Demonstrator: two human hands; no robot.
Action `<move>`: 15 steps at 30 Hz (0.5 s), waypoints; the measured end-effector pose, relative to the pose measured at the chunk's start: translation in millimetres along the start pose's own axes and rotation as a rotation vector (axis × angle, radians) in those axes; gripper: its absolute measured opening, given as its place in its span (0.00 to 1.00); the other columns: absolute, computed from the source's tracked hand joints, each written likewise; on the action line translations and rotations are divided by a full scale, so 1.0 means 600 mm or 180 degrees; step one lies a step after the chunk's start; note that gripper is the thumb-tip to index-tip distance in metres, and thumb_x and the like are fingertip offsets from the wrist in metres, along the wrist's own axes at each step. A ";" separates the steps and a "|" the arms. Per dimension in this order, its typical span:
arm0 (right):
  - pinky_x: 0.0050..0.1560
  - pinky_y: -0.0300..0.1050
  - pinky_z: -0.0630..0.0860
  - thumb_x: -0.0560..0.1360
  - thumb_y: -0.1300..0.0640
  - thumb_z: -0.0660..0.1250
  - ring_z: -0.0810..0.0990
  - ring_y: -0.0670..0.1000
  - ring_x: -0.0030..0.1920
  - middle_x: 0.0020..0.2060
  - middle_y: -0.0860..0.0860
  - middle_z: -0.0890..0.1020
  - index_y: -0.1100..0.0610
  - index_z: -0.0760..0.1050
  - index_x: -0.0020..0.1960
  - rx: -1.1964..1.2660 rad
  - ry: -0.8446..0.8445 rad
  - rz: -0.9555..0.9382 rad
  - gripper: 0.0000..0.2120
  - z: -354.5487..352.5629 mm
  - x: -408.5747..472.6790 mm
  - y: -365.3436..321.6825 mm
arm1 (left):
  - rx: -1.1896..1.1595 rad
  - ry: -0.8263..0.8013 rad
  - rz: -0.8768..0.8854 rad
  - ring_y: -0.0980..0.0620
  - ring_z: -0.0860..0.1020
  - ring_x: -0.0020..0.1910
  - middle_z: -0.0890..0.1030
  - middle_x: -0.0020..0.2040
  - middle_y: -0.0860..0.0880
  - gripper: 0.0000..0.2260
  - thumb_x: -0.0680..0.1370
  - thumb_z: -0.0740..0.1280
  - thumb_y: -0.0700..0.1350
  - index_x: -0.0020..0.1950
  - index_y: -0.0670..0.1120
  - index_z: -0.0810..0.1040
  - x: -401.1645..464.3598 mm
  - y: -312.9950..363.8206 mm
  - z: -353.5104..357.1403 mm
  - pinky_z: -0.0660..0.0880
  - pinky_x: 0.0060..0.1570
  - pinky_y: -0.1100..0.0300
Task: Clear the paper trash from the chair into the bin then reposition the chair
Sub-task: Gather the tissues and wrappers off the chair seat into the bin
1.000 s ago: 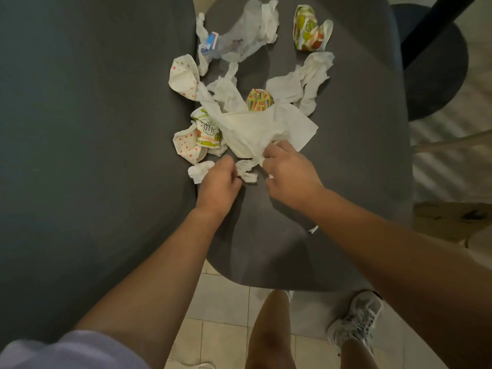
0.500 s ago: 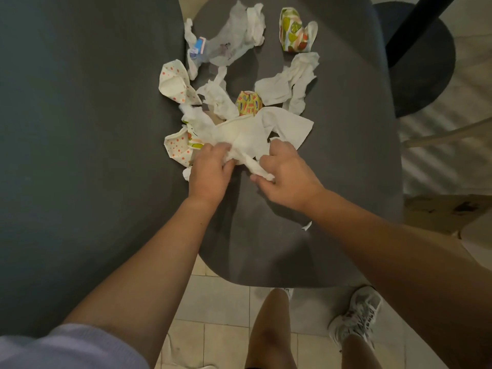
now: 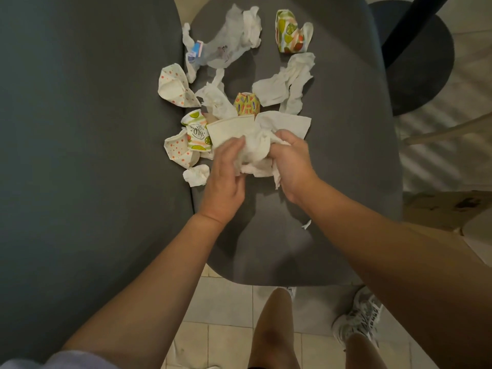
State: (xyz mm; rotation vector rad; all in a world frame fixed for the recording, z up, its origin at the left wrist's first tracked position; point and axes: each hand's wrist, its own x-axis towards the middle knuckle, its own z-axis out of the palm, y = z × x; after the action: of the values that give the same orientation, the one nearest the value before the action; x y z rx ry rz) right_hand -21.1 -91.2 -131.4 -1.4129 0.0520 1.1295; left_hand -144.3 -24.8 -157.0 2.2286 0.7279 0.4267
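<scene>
Dark chair seat (image 3: 332,161) — left hand (image 3: 226,177) and right hand (image 3: 291,161) clutch a tissue wad (image 3: 255,150) between them.

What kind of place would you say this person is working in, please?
Probably a café or home dining corner. A dark upholstered chair seat strewn with crumpled napkins and printed paper cups, a round pedestal table base, and pale tiled floor suggest it.
</scene>
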 end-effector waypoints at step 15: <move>0.59 0.57 0.75 0.60 0.73 0.53 0.77 0.58 0.57 0.60 0.56 0.77 0.55 0.69 0.68 0.1661 0.0325 0.0319 0.37 -0.036 0.013 -0.022 | 0.0066 -0.0276 -0.0895 0.47 0.75 0.53 0.77 0.53 0.45 0.12 0.74 0.62 0.41 0.57 0.44 0.72 0.041 -0.009 0.007 0.73 0.54 0.51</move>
State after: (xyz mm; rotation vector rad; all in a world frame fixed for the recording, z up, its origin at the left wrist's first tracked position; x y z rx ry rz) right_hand 3.8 -100.5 -131.8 -1.0048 0.4625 1.0284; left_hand -124.9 -9.1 -161.9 2.1082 0.9850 0.1833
